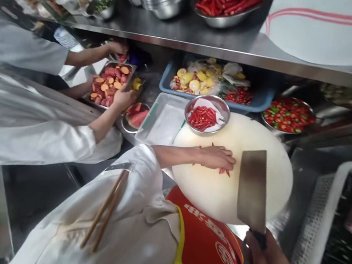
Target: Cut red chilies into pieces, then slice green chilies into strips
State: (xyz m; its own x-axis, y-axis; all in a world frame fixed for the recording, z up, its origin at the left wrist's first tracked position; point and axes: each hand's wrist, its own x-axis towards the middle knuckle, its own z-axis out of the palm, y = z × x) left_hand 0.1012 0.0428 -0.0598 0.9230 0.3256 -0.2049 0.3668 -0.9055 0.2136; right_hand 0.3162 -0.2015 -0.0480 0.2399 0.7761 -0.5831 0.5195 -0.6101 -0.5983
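Note:
My left hand (217,158) lies over a few red chili peppers (225,172) on the round white chopping board (192,193). Its fingers are bent together over the chilies, and most of what is beneath the palm is hidden. In my right hand (271,260) is the dark handle of a cleaver (253,188). The wide blade sits over the board's right side, apart from my left hand. A steel bowl (204,129) of red chilies with white paper inside stands at the board's back left edge.
A co-worker's hands (124,98) hold a tray of cut sweet potatoes (110,82) at left. A clear tray (164,118), a blue tub (164,78) and a bowl of chopped peppers (289,115) surround the board. A steel shelf (209,53) overhangs; a white basket (325,229) stands right.

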